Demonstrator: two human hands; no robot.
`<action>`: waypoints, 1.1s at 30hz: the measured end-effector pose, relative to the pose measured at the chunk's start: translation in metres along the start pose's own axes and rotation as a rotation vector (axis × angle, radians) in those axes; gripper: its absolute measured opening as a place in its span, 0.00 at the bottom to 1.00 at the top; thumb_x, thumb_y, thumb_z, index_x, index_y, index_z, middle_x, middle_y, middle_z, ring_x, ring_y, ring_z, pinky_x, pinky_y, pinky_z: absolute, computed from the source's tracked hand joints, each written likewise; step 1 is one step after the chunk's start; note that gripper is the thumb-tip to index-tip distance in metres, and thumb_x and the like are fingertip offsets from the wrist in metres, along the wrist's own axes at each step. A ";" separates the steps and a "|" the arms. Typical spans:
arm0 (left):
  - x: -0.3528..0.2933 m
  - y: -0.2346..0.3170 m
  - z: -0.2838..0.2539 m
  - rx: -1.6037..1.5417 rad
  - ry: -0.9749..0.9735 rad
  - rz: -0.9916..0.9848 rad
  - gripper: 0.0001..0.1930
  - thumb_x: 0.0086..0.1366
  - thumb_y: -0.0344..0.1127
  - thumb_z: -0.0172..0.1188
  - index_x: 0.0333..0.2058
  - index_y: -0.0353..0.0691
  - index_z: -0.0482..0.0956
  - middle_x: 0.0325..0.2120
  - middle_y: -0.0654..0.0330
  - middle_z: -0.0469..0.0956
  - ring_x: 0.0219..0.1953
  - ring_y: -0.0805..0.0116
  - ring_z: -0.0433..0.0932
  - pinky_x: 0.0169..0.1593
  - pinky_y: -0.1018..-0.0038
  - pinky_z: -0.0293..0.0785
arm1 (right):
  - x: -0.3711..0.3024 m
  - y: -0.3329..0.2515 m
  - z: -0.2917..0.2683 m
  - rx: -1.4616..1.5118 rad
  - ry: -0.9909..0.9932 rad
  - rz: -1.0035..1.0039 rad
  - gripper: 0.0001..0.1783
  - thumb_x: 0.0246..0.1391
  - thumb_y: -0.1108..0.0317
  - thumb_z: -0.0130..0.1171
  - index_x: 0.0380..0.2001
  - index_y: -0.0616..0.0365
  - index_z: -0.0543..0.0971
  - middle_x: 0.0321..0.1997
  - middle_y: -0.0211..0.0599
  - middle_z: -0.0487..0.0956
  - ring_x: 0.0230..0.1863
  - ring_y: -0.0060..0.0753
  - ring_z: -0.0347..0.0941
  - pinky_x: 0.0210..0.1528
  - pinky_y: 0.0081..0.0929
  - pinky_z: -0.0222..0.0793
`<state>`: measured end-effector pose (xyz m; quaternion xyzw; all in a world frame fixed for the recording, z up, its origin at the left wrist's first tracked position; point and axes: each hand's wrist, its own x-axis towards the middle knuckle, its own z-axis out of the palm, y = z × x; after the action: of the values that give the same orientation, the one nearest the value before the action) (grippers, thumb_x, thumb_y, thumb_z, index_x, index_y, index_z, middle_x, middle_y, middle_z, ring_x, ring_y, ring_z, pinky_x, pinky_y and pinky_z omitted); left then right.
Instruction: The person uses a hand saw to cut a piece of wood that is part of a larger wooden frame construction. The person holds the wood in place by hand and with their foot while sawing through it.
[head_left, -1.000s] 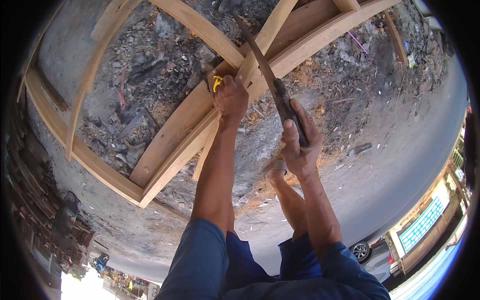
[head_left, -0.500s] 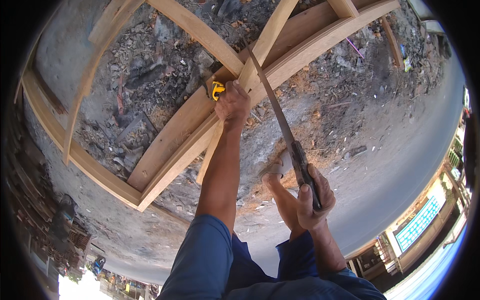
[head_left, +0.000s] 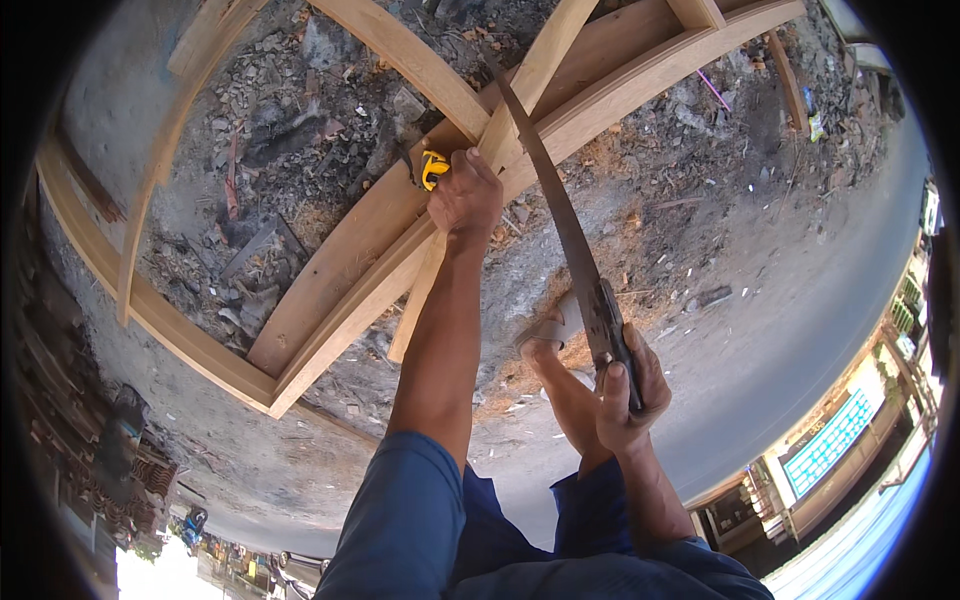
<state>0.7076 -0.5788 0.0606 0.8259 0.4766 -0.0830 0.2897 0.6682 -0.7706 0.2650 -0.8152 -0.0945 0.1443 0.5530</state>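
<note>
Blue-marked board (head_left: 828, 443), too small to read, stands beyond the hands (head_left: 465, 198) and saw (head_left: 567, 222)

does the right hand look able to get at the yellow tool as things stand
Probably not: the right hand is closed around the handle of the saw, and the left hand sits right beside the yellow tool, on the near side.

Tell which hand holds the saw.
The right hand, closed on the saw by its handle; the left hand is at the frame, by the yellow tape.
</note>
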 end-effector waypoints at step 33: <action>0.003 0.001 0.009 -0.029 0.024 -0.004 0.19 0.75 0.47 0.47 0.36 0.40 0.80 0.29 0.42 0.83 0.35 0.38 0.83 0.40 0.47 0.78 | 0.016 0.014 -0.003 -0.147 -0.070 0.082 0.26 0.72 0.60 0.52 0.65 0.64 0.73 0.41 0.38 0.81 0.28 0.17 0.71 0.30 0.20 0.69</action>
<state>0.7119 -0.5818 0.0524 0.8217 0.4828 -0.0667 0.2955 0.6845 -0.7733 0.2508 -0.8513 -0.0904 0.1878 0.4815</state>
